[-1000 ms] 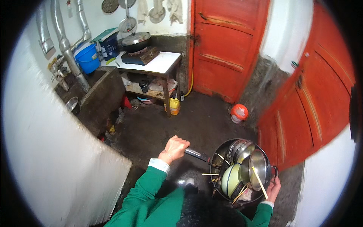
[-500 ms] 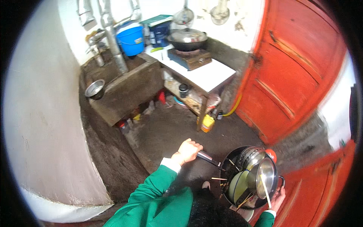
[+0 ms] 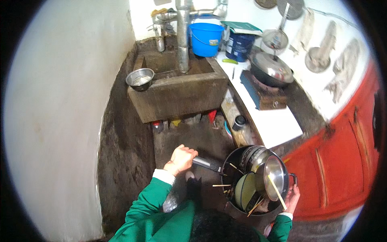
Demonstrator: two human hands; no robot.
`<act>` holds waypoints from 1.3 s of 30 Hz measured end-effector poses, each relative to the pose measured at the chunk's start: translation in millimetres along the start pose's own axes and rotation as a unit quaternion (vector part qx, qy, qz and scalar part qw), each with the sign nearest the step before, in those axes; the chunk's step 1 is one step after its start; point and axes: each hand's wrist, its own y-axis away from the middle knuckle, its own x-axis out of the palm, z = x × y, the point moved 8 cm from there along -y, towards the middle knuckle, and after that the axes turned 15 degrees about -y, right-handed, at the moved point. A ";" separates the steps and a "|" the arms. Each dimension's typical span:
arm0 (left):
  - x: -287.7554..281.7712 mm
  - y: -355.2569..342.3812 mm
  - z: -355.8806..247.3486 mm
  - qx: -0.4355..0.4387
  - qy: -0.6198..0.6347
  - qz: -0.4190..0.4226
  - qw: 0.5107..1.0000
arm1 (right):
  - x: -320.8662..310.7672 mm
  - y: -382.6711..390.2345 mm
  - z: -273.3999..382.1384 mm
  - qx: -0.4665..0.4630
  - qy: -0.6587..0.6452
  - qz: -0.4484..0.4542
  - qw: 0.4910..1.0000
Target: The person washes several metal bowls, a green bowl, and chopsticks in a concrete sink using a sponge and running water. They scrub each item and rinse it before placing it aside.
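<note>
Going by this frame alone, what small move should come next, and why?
I'd suggest firming the right hand on the side handle: how tightly it holds can't be told. The left hand wraps the long handle, while the pan is crowded with bowls and a chopstick pokes past its rim, so a tilt could probably spill something.

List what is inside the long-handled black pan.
Metal bowls, a pale green bowl and chopsticks show inside the black pan; one chopstick lies across a metal bowl. The bowls hide most of the bottom, so anything beneath them cannot be seen.
</note>
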 end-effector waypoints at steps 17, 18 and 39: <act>28.7 -52.3 336.3 -0.283 -0.058 -0.024 0.957 | 481.5 -247.6 -286.0 0.110 0.048 0.197 0.973; 31.0 -52.3 346.7 -0.310 -0.069 -0.011 0.948 | 518.5 -259.6 -303.0 0.142 0.048 0.248 0.957; 107.4 -112.0 473.2 -0.572 -0.240 0.031 0.783 | 882.7 -351.4 -723.8 0.450 0.204 0.477 0.727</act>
